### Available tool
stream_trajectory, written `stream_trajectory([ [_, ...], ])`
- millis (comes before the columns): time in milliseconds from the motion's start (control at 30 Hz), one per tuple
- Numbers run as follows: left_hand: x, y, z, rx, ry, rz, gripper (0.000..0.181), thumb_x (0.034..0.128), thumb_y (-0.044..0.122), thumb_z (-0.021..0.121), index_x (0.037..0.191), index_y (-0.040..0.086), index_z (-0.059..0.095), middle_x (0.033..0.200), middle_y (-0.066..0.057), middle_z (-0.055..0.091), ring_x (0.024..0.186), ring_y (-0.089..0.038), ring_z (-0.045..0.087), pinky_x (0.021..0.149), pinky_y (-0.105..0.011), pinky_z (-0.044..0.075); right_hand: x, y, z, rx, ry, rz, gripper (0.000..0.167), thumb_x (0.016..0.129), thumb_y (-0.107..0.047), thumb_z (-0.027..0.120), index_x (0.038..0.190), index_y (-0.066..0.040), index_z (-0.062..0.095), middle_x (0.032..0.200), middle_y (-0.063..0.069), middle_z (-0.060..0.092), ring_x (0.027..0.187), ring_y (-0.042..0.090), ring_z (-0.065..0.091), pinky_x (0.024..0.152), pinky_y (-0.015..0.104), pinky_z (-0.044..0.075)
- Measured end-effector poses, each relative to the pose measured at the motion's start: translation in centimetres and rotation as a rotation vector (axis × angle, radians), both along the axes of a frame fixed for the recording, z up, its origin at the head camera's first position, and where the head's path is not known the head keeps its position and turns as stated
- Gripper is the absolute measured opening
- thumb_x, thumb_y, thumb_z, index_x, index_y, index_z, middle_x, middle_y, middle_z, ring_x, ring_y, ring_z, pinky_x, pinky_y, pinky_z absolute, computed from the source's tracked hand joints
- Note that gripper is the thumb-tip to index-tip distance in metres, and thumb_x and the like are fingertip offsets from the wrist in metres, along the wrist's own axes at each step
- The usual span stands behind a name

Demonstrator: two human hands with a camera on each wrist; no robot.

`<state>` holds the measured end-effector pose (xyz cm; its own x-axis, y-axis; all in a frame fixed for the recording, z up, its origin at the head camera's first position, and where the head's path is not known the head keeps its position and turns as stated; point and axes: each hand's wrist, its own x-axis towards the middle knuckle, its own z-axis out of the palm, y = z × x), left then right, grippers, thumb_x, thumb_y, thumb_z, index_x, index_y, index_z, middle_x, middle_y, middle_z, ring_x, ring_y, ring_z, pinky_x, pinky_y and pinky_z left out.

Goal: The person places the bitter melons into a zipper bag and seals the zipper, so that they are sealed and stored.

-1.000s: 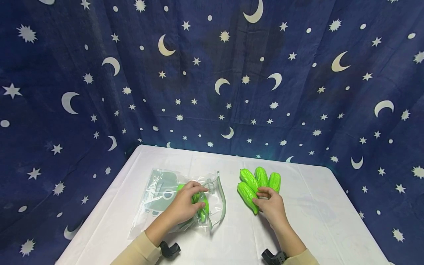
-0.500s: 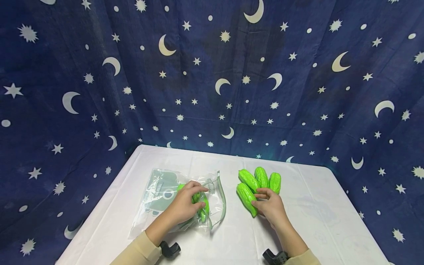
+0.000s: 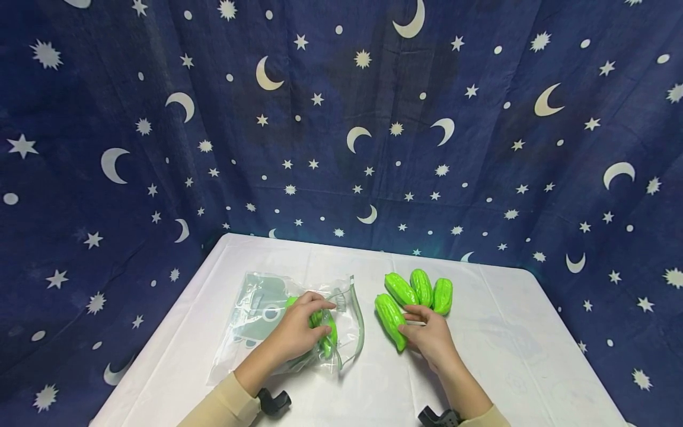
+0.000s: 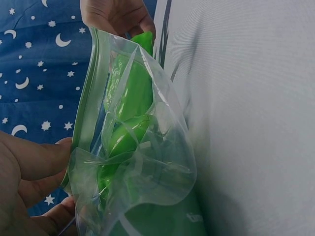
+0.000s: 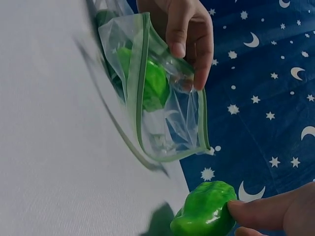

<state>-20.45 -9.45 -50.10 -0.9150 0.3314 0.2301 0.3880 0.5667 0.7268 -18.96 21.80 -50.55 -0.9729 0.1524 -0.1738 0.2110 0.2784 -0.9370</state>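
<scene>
Aslant, pinched gourd (image 3: 389, 319), tip (image 3: 401, 345) toward person (image 3: 226, 404)

The table (image 3: 512, 356) is white on top, with straight creases and rounded far corners. On its left part lies a clear bag (image 3: 257, 293) with a grey-green print, its mouth facing right and standing partly up. Apart from it, farther right, lie three green gourds in a loose fan: the left gourd (image 3: 401, 288) slants, the middle gourd (image 3: 421, 286) is more upright in line, and the right gourd (image 3: 443, 295) is just beside that. Whether the fourth gourd (image 3: 389, 319), closer to the bag, touches the table cannot be told.
</scene>
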Motion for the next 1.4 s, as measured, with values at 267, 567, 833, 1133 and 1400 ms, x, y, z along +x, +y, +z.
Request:
stream_trajectory([
  [267,0.1,0.1,0.0,-0.001,0.0,0.001,0.047,0.0878,0.01,0.087,0.133,0.014,0.075,0.13,0.001,0.064,0.123,-0.025,0.065,0.105,-0.053,0.055,0.5,-1.0,0.3,-0.027,0.039,0.005,0.053,0.09,-0.001,0.078,0.141,-0.001,0.066,0.133,0.023,0.066,0.096,0.02,0.073,0.073,0.036,0.065],
  [567,0.1,0.0,0.0,0.014,0.001,-0.001,0.047,0.0876,0.009,0.087,0.133,0.014,0.075,0.13,0.0,0.065,0.124,-0.026,0.065,0.106,-0.053,0.055,0.6,-2.2,0.3,-0.036,0.068,0.028,0.049,0.089,-0.003,0.08,0.137,0.0,0.069,0.134,0.025,0.067,0.094,0.02,0.071,0.072,0.037,0.064],
  [833,0.0,0.1,-0.2,0.007,0.003,0.002,0.047,0.0875,0.009,0.087,0.133,0.014,0.075,0.129,0.002,0.065,0.125,-0.027,0.066,0.108,-0.054,0.055,0.5,-3.6,0.5,-0.047,0.073,0.028,0.048,0.088,-0.003,0.08,0.135,-0.001,0.07,0.13,0.023,0.068,0.095,0.022,0.071,0.073,0.035,0.065],
  [1133,0.0,0.1,-0.1,-0.002,0.007,0.005,0.047,0.0873,0.01,0.088,0.133,0.014,0.075,0.129,0.001,0.065,0.125,-0.028,0.066,0.107,-0.054,0.055,0.7,-5.4,0.8,-0.075,0.065,0.035,0.048,0.086,0.0,0.082,0.133,0.001,0.07,0.127,0.023,0.069,0.09,0.019,0.073,0.07,0.036,0.065],
  [1400,0.0,0.1,-0.1,-0.022,0.004,0.018,0.048,0.0873,0.011,0.088,0.134,0.016,0.075,0.13,0.002,0.065,0.125,-0.028,0.066,0.107,-0.055,0.055,0.9,-6.4,1.3,-0.111,0.072,0.038,0.05,0.085,0.003,0.082,0.133,0.002,0.069,0.127,0.024,0.069,0.091,0.02,0.073,0.071,0.036,0.065],
])
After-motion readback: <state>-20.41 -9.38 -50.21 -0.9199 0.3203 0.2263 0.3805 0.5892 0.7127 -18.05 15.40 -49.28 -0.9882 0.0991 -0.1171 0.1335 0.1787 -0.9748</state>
